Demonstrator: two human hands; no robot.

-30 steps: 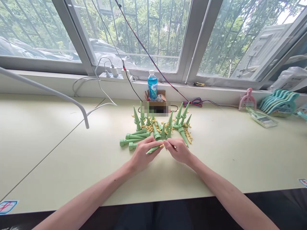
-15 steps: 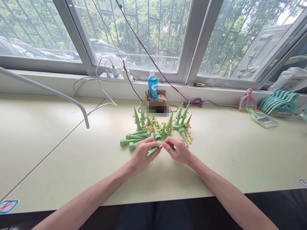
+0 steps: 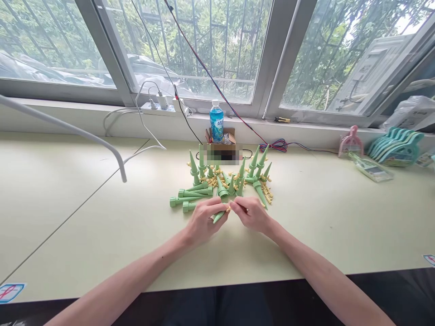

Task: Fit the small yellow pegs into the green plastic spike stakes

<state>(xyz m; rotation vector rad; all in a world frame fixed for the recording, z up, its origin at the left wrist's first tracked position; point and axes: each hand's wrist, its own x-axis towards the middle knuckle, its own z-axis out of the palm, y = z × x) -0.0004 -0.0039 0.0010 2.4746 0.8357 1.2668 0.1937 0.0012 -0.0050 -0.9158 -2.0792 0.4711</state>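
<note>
My left hand point(image 3: 203, 219) is closed around a green cone-shaped spike point(image 3: 218, 216), whose tip points down toward me. My right hand point(image 3: 251, 215) pinches a small yellow piece point(image 3: 229, 209) at the spike's wide end. Both hands rest on the pale green table point(image 3: 102, 226), just in front of a heap of green spikes point(image 3: 231, 179). Some spikes stand upright, others lie flat at the left point(image 3: 185, 199). Small yellow pieces point(image 3: 267, 192) are scattered among them.
A small cardboard box point(image 3: 220, 147) and a blue water bottle point(image 3: 216, 121) stand behind the heap at the window sill. Cables and a power strip point(image 3: 159, 106) run along the sill. A white cable point(image 3: 84, 138) arcs over the table's left. Teal and pink plastic items point(image 3: 394, 145) lie far right.
The spike in my left hand has tilted, its tip swinging lower and toward me. My hands stay together at the same spot.
</note>
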